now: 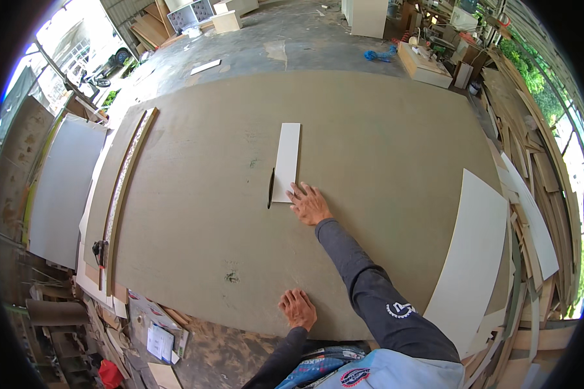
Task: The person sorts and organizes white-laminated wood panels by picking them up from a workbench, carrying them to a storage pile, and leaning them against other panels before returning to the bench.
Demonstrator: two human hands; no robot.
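Observation:
A narrow white panel strip (288, 159) lies lengthwise near the middle of a large brownish-grey board (383, 142). My right hand (310, 205) is stretched forward, fingers spread, its fingertips touching the strip's near right corner. Close along the strip's left side lies a thin, dark, slightly curved piece (270, 188) whose kind I cannot make out. Nearer to me, my left hand (297, 309) rests palm down on the board by its front edge. Its fingers are a little bent and apart, with nothing seen in them.
A long wooden straightedge (131, 175) lies along the board's left part, with a small dark tool (100, 253) at its near end. White panel offcuts (470, 253) overlap the right edge. Stacked boards (529, 136) line the right side. A blue tangle (379, 54) lies on the floor beyond.

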